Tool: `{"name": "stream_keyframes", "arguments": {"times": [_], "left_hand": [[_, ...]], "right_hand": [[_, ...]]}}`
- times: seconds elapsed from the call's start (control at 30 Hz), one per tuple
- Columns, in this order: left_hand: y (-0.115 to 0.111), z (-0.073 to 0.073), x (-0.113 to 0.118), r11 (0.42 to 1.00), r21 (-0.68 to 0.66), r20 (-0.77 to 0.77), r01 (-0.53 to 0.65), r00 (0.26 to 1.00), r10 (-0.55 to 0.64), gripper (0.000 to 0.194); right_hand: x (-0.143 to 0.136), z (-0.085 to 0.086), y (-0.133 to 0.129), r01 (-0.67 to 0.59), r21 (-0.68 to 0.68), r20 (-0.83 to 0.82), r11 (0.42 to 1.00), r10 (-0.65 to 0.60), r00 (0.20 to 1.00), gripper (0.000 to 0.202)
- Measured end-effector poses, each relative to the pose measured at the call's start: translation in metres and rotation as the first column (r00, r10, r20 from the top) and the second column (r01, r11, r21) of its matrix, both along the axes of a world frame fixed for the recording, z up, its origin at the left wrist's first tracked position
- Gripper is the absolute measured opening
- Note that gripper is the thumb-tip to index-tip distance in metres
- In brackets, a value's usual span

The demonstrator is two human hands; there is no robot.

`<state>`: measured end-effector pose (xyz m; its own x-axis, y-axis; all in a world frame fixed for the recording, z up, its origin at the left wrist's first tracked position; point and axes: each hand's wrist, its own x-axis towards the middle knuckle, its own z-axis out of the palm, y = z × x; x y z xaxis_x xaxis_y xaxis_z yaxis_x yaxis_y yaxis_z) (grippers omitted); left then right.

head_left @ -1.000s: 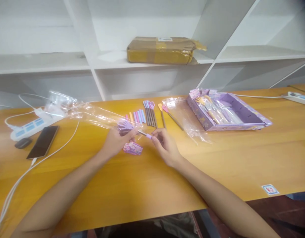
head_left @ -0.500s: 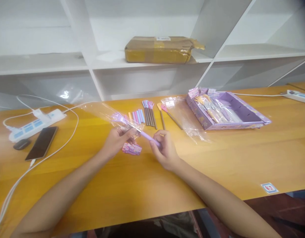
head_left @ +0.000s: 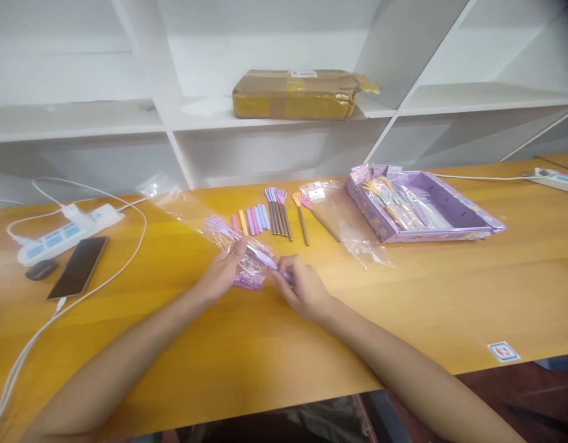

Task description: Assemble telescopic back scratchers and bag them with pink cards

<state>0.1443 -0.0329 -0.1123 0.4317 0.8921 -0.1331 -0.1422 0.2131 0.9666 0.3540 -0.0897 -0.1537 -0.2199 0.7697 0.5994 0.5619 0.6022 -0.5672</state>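
Note:
A purple back scratcher (head_left: pixel 264 256) with a claw-shaped head lies mostly inside a long clear plastic bag (head_left: pixel 184 208). My left hand (head_left: pixel 224 267) is closed around the bag and the scratcher's shaft. At the handle end, my right hand (head_left: pixel 302 284) pinches the purple grip just outside the bag. Small printed cards (head_left: pixel 249 282) lie on the table below the bag, partly covered. Beyond my hands is a row of coloured handle sleeves (head_left: pixel 253 220), and beside it several back scratchers with bare metal shafts (head_left: pixel 279 218).
A purple display box (head_left: pixel 450 232) holding wrapped back scratchers stands at the right, beside another clear bag (head_left: pixel 352 231). To the left are a phone (head_left: pixel 78 267), a power strip (head_left: pixel 69 234) and white cables. A taped carton (head_left: pixel 295 95) sits on the shelf.
The bag has slid toward my right hand, covering more of the back scratcher. My left hand has moved slightly toward the handle, uncovering a pink and a yellow sleeve and hiding part of the cards.

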Motion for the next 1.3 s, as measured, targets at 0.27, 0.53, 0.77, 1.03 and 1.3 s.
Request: {"name": "stream_keyframes", "arguments": {"times": [0.27,0.53,0.77,1.03,1.3], "left_hand": [[0.006,0.004,-0.003,0.995,0.037,0.046,-0.093,0.995,0.091,0.046],[0.015,0.012,-0.004,0.982,0.037,0.150,-0.184,0.973,0.176,0.038],[0.000,0.001,-0.003,0.999,-0.013,-0.008,0.031,0.999,-0.031,0.056],[-0.009,-0.004,0.003,0.974,0.102,-0.149,0.203,0.971,-0.187,0.050],[-0.001,-0.007,0.002,0.997,0.003,-0.080,0.072,0.994,-0.072,0.053]], "right_hand": [[0.003,0.001,0.001,-0.111,-0.033,-0.093,0.993,0.107,0.990,0.023],[0.008,0.014,0.010,-0.278,0.080,-0.080,0.957,0.284,0.955,0.025],[0.007,0.010,0.012,-0.183,0.174,-0.138,0.967,0.208,0.968,0.035],[0.008,0.009,0.014,-0.062,0.114,-0.182,0.992,0.082,0.980,0.053],[0.009,0.011,0.014,-0.157,0.068,-0.181,0.985,0.167,0.969,0.037]]}}
